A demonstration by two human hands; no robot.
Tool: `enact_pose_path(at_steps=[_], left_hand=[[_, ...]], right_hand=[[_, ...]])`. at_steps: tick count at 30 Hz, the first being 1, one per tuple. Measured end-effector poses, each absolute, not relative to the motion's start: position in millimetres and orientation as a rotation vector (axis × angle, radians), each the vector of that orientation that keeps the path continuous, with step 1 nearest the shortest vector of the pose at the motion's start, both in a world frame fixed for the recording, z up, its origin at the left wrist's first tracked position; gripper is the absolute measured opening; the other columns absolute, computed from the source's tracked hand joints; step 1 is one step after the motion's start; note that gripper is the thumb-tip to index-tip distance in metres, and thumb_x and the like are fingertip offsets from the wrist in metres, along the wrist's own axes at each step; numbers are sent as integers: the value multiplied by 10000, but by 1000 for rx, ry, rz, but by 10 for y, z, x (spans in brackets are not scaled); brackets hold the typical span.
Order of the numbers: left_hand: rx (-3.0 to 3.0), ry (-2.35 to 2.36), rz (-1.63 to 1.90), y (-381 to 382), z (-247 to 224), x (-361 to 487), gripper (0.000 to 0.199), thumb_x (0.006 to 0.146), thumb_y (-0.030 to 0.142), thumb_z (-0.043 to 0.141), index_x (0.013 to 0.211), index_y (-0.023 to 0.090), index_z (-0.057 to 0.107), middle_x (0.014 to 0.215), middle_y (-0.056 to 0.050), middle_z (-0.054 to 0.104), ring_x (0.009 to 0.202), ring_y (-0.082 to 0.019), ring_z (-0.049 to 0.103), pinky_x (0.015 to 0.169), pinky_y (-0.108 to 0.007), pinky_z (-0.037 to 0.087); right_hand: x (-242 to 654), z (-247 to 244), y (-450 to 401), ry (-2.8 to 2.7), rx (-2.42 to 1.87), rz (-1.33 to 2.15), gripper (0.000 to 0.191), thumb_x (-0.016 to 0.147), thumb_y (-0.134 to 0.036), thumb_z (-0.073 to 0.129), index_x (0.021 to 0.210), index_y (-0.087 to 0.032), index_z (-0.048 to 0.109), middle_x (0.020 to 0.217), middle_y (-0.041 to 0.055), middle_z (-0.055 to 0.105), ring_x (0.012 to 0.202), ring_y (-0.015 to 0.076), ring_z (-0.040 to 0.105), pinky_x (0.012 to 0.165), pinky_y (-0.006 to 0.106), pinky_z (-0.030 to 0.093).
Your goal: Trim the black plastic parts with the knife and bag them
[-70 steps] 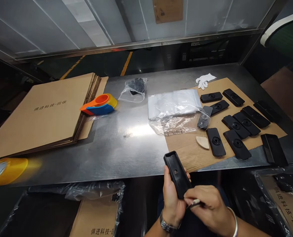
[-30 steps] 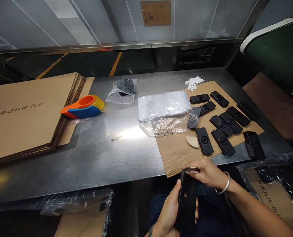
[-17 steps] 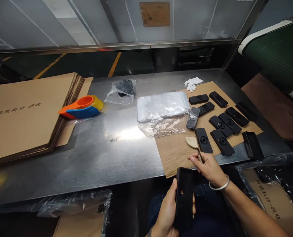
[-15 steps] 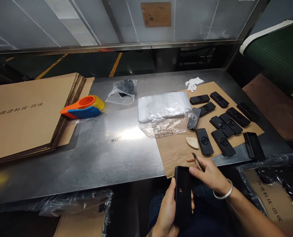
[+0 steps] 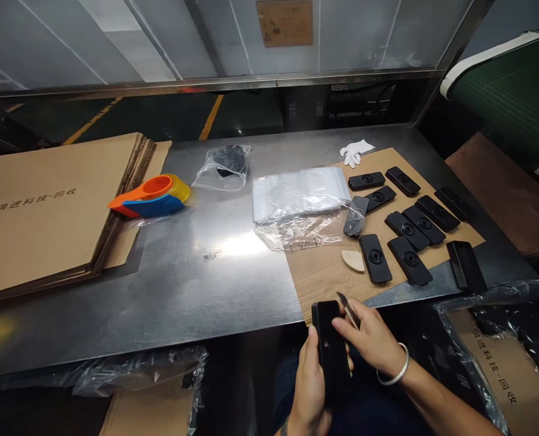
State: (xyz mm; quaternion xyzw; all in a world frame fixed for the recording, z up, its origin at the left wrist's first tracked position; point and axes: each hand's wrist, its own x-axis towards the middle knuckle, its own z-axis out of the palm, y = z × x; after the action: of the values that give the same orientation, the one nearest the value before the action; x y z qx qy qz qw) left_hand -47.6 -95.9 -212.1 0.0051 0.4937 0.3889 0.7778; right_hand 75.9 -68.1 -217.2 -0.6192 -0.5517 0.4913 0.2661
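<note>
A long black plastic housing (image 5: pixel 335 363), hollow side up with a small hole in its floor, rests in my left hand (image 5: pixel 309 378), whose fingers wrap round it. My right hand (image 5: pixel 372 336) is closed on a slim knife (image 5: pixel 349 310) with a dark pointed blade; its thumb reaches over the housing's upper right edge. Whether the blade touches the housing I cannot tell. Beyond my hands, several black parts with round bosses (image 5: pixel 375 258) lie on a cardboard sheet (image 5: pixel 328 281). A pale wedge-shaped piece (image 5: pixel 353 261) is near them, and an open black housing (image 5: pixel 466 266) stands at the right.
On the metal table (image 5: pixel 197 290) are a stack of clear plastic bags (image 5: pixel 299 197), a bagged black item (image 5: pixel 231 162), an orange, blue and yellow tape dispenser (image 5: pixel 154 197), a white glove (image 5: pixel 355 152) and stacked cardboard (image 5: pixel 60 212). Plastic-lined boxes (image 5: pixel 492 369) stand below the front edge.
My right hand has moved left and slightly down with the knife, closer over the housing. The housing in my left hand has shifted slightly left and up.
</note>
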Motion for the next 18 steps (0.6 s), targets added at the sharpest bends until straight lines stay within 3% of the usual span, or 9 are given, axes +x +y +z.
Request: enact_pose_path(at_steps=[2, 6, 11, 15, 18], left_hand=[[-38, 1038, 897, -936, -2135, -494, 428, 788, 476, 523, 946, 93, 632, 712, -75, 664, 646, -187, 626, 612, -289, 488], [-103, 978, 965, -862, -2127, -495, 368, 812, 436, 508, 793, 98, 652, 670, -64, 656, 655, -175, 621, 623, -269, 487], [-152, 851, 876, -723, -2096, -566, 484, 854, 469, 396, 736, 70, 644, 627, -76, 627, 549, -138, 582, 548, -241, 474], [-73, 822, 756, -670, -2110, -641, 474, 848, 468, 399, 743, 69, 633, 673, -76, 624, 497, -113, 556, 479, -212, 447], [10, 791, 602, -714, -2148, -625, 506, 839, 492, 387, 758, 57, 631, 677, -92, 626, 478, -123, 566, 437, -209, 437]], right_hand=[[726, -2128, -766, -1490, -1634, 1431, 102, 758, -248, 555, 805, -196, 480, 571, -70, 449, 521, 98, 420, 506, 212, 325], [674, -2110, -948, -1349, -1511, 1601, 341, 709, -157, 587, 1020, -212, 457, 677, -63, 467, 605, 100, 433, 575, 214, 355], [815, -2199, -1024, -1027, -1175, 1906, 597, 669, -298, 695, 1199, -216, 431, 753, -37, 464, 665, 104, 427, 600, 219, 362], [1027, -2153, -874, -1004, -1367, 1701, 597, 759, -409, 616, 1268, -167, 417, 621, -67, 381, 505, 71, 329, 484, 204, 310], [1114, -2066, -682, -1113, -1453, 1515, 641, 771, -451, 589, 1293, -132, 396, 589, -70, 371, 496, 77, 343, 483, 209, 330]])
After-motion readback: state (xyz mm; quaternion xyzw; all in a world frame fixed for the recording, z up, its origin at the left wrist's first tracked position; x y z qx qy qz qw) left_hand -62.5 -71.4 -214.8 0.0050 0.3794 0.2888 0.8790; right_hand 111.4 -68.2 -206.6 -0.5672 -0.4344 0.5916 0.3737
